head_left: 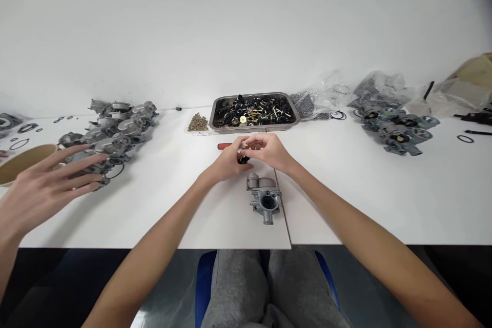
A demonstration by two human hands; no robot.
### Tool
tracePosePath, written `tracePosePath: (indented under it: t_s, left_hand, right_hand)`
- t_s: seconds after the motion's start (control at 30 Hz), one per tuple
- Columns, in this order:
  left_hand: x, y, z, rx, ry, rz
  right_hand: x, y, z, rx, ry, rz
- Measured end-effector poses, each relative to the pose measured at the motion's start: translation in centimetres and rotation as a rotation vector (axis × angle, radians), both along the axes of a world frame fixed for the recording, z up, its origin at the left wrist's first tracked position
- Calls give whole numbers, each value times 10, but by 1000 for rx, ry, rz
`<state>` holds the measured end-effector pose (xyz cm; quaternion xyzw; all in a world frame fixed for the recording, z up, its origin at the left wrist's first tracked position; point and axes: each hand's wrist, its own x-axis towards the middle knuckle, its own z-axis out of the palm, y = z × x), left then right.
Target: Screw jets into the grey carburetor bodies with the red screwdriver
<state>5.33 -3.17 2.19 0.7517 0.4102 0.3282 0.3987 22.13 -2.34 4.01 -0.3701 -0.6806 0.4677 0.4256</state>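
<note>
My left hand [229,161] is closed around a small black part [243,159], mostly hidden by the fingers. Its fingertips meet those of my right hand [269,149], whose thumb and index finger pinch at the top of that part, where something small and pale shows; I cannot make out what it is. Just below both hands, a grey metal carburetor [265,199] rests on the white table, its round bore facing me. Behind my left hand lies a red handle [224,146], partly covered by the fingers.
A metal tray [295,122] of small black and brass parts stands behind my hands, beside a pile of brass screws [198,122]. Carburetors sit at left [119,130] and right [400,133]. Another person's hand [49,184] reaches toward the left group, near a tan bowl [7,177].
</note>
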Motion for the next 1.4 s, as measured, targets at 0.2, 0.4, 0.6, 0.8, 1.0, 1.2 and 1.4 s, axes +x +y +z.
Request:
tracePosePath:
  t_s: [0.2,0.4,0.6,0.8,1.0,1.2,1.4]
  left_hand:
    - [-1,2,0,-18,7,18]
    - [-2,1,-2,4,-12,-16]
    - [-3,3,-1,46,-23,-7]
    - [-5,5,-1,-15,15,46]
    - [-7,5,2,12,22,83]
    - [-8,4,6,-30,-40,74]
    - [-13,9,2,189,-45,182]
  right_hand:
    - [5,1,4,79,-105,-3]
    - [3,5,-9,152,-199,60]
    - [4,7,-13,296,-236,91]
    - [10,9,-7,169,-225,204]
    - [12,8,-5,67,-170,242]
    - [11,12,-8,-40,-27,204]
    - [10,13,-8,-31,76,49]
